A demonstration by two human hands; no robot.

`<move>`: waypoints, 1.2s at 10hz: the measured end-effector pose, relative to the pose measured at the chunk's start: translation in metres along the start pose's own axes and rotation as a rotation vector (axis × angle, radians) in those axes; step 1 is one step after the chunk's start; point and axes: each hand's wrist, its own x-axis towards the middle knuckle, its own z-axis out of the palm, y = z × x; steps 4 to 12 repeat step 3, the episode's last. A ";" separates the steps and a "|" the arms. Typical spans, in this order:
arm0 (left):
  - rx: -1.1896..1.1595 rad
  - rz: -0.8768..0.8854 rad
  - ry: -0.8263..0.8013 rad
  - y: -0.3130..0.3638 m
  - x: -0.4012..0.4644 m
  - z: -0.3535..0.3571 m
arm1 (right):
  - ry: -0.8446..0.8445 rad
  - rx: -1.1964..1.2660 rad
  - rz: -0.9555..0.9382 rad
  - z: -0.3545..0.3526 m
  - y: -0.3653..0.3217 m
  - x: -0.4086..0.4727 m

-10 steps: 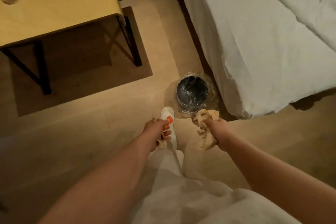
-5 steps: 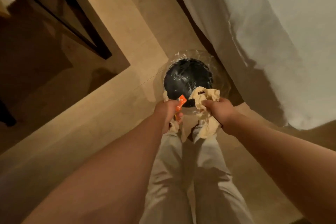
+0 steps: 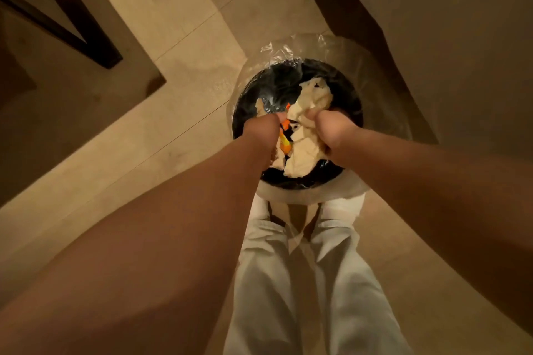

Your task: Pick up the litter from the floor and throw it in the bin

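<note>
A round black bin [image 3: 353,101] lined with a clear plastic bag stands on the floor right in front of my feet. Both my hands hang over its opening. My left hand [image 3: 261,131] is closed on an orange wrapper [image 3: 285,135] and a bit of pale paper. My right hand [image 3: 331,127] grips a crumpled cream tissue [image 3: 305,150], which hangs down inside the bin's mouth. More of the tissue [image 3: 314,95] sticks out past my knuckles.
The bed's white sheet [image 3: 450,37] drops to the floor on the right, close to the bin. A dark table leg [image 3: 83,23] stands on a brown rug [image 3: 57,112] at the upper left. My pale trousers [image 3: 302,282] fill the bottom centre.
I have stepped closer and leaned over the bin. Both hands moved forward from its near rim to above its opening, still holding the litter.
</note>
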 end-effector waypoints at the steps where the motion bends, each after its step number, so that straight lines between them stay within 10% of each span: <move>1: 0.018 -0.011 0.035 -0.003 0.012 -0.001 | -0.051 0.022 0.028 0.001 0.000 -0.005; 12: 0.030 -0.027 -0.001 -0.015 -0.054 -0.022 | -0.072 0.075 0.059 -0.015 0.010 -0.086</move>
